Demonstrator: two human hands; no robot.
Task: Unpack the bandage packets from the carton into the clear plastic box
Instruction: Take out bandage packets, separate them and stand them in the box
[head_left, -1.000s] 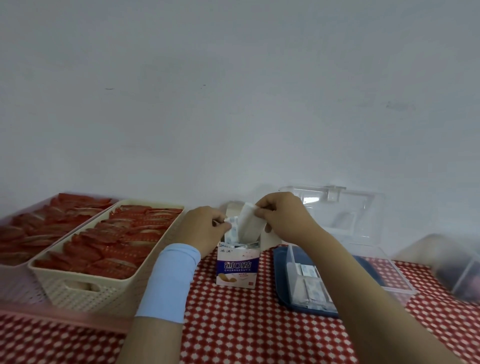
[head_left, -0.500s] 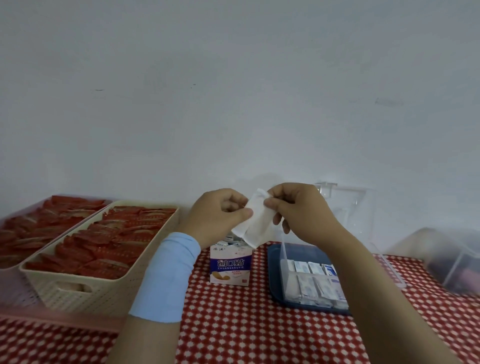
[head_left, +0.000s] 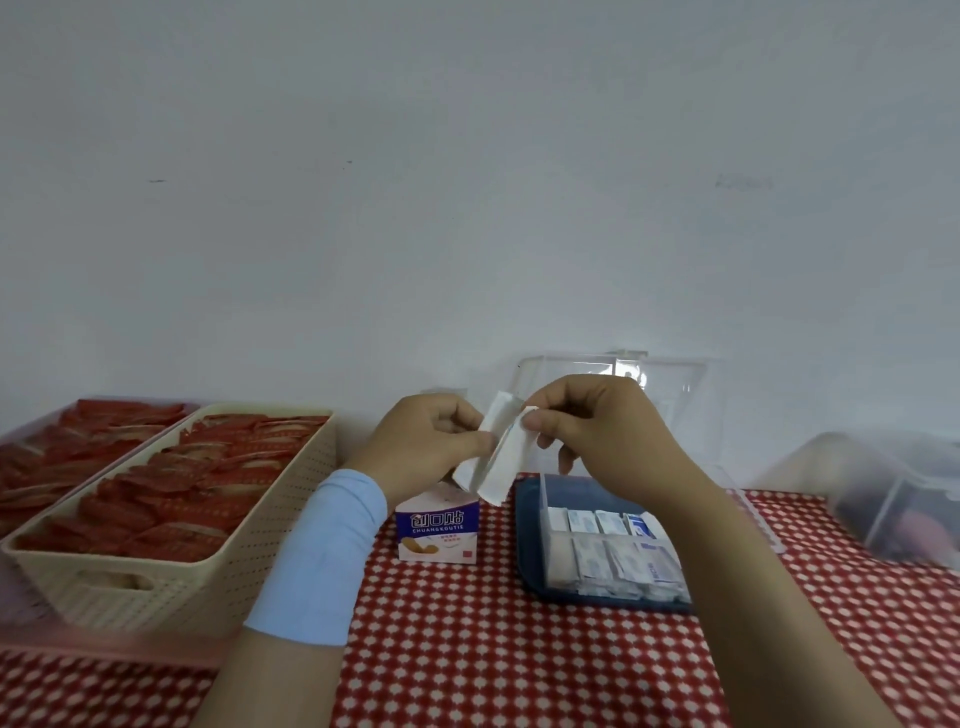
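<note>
A small sheaf of white paper bandage packets is held up in the air between both hands, above the little white-and-purple cardboard carton and just left of the clear plastic compartment box. The left hand pinches the lower part of the sheaf between thumb and curled fingers; the right hand nips the upper edge between thumb and forefinger, so the sheets splay apart a little. The step in hand looks like separating or straightening the packets taken from the carton before they go into the box. Several wrapped packets already lie in rows in its near compartments, so the job seems partly done. The next move probably calls for carrying the sheaf to the right and lowering it flat into a compartment without letting the loose sheets fan out or slip. The box rests on a dark blue tray, its transparent lid standing open behind. All sit on a red-and-white checked cloth. To the left stands a cream perforated plastic basket full of red packets.
</note>
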